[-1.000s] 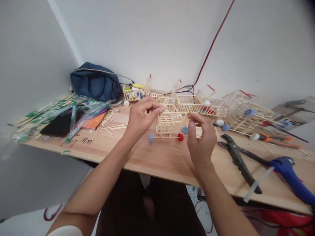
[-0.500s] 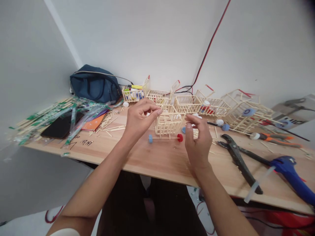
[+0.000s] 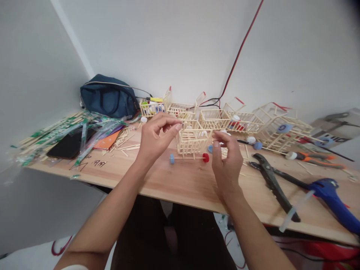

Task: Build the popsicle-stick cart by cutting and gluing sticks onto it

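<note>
A small cart built of thin wooden sticks (image 3: 192, 144) stands on the table between my hands. Its front axle carries a blue bottle cap (image 3: 172, 158) on the left and a red bottle cap (image 3: 206, 157) on the right. At the cart's upper left, my left hand (image 3: 157, 138) is closed, thumb and forefinger pinched; I cannot make out what is in them. My right hand (image 3: 227, 157) is by the cart's upper right with bent fingers. A thin wooden stick (image 3: 206, 130) along the top edge meets its fingertips, which seem closed on the end.
More stick carts (image 3: 215, 119) line the wall. Leftward lie a blue pouch (image 3: 108, 98), a phone (image 3: 70, 144), wrapped sticks (image 3: 56, 127) and loose sticks (image 3: 122, 139). Rightward are black-handled pliers (image 3: 271, 183), a blue glue gun (image 3: 329, 191) and orange-handled pliers (image 3: 317, 159).
My left hand has drawn slightly left, away from the stick's left end. My right hand and the cart have hardly moved.
</note>
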Available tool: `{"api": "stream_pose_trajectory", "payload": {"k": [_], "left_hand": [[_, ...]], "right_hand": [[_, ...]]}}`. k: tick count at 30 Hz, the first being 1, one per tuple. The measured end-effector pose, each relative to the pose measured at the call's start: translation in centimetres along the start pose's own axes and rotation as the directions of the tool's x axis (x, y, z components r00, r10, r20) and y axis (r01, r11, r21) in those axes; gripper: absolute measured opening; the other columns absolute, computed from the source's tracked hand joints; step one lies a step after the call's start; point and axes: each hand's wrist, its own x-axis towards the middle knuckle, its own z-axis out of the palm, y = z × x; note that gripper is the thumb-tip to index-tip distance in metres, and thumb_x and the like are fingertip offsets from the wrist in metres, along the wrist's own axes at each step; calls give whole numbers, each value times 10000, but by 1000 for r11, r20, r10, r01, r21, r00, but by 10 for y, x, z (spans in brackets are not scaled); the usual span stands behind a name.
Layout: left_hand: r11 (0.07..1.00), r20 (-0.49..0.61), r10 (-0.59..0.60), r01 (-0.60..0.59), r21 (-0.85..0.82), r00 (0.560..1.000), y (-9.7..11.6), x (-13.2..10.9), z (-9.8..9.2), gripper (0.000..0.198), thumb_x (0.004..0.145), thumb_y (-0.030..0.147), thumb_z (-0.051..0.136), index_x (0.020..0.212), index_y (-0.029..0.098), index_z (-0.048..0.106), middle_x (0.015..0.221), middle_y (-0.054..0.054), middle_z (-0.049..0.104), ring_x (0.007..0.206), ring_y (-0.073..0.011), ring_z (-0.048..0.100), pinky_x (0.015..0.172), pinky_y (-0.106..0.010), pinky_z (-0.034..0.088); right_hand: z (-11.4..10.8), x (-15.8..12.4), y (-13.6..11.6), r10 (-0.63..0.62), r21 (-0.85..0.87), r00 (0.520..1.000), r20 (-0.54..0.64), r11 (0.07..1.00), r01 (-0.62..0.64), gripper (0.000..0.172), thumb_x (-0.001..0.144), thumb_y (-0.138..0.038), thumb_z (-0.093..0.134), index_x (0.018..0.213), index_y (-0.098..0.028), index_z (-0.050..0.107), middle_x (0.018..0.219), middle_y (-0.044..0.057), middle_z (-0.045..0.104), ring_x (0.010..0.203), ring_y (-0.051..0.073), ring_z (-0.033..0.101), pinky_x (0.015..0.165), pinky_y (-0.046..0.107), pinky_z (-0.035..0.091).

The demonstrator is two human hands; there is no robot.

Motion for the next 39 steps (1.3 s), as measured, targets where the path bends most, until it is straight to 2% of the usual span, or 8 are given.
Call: {"api": "stream_pose_trajectory", "payload": {"k": [8, 16, 21, 26, 30, 34, 37, 39], "left_hand": [[968, -145, -249, 242, -63, 958, 11, -21, -21, 147, 828, 147, 639, 944, 186, 722, 929, -40, 724, 817, -148, 658, 758, -271, 524], [846, -182, -446, 479, 236, 877, -1, -56, -87, 172, 863, 258, 628, 995, 180, 706, 829, -20, 737, 487, -80, 491, 516, -234, 405], [714, 30, -437, 326, 620, 899, -7, -82, -84, 76, 843, 225, 657, 834, 212, 731, 784, -1, 749, 698, -165, 651, 683, -275, 464], [654, 173, -369, 122, 747, 913, -15, -91, -53, 200, 950, 253, 549, 888, 204, 732, 941, -67, 733, 932, -229, 648, 794, -326, 478], [702, 211, -373, 126, 701, 903, -22, -90, -48, 187, 946, 233, 554, 899, 210, 733, 943, -58, 690, 911, -205, 636, 766, -305, 484], [787, 45, -253, 178, 590, 966, -29, -82, -72, 201, 922, 172, 533, 997, 185, 719, 1004, -77, 703, 951, -198, 642, 861, -318, 497], [672, -98, -278, 267, 691, 955, -37, -69, -102, 197, 873, 156, 541, 940, 165, 726, 974, -92, 700, 889, -222, 630, 829, -352, 493], [560, -54, -353, 258, 787, 934, -44, -62, -119, 176, 849, 185, 558, 872, 163, 731, 914, -104, 686, 894, -255, 611, 836, -382, 475]], "right_hand": [[-2, -1, -1, 47, 27, 999, -26, 999, -47, 272, 974, -241, 491, 1209, -203, 621, 1061, 69, 683, 983, 194, 634, 886, 367, 494], [-3, -1, -3, 107, 88, 991, -76, 991, -100, 262, 980, -259, 476, 1184, -209, 632, 1026, 62, 692, 949, 190, 641, 856, 368, 487], [-1, -2, -3, 143, 124, 986, -80, 983, -133, 274, 983, -292, 469, 1185, -207, 633, 1025, 67, 693, 936, 195, 641, 849, 377, 490], [-1, -4, -4, 166, 107, 985, -43, 981, -161, 290, 995, -308, 448, 1202, -212, 627, 1072, 73, 685, 938, 198, 643, 858, 386, 490], [-3, -5, -4, 171, 74, 985, -22, 983, -169, 302, 1000, -305, 441, 1224, -213, 621, 1105, 78, 683, 931, 199, 647, 866, 392, 486], [-4, -5, -4, 171, 74, 985, -9, 983, -170, 311, 1000, -304, 439, 1235, -209, 620, 1116, 82, 684, 936, 198, 650, 869, 388, 486], [-4, -5, -6, 174, 79, 985, -14, 982, -172, 307, 1000, -304, 441, 1224, -203, 626, 1111, 83, 686, 912, 185, 648, 859, 373, 487], [-4, -5, -6, 170, 81, 985, -12, 982, -169, 307, 1000, -308, 442, 1218, -199, 629, 1105, 85, 688, 925, 190, 647, 864, 377, 486]]}}
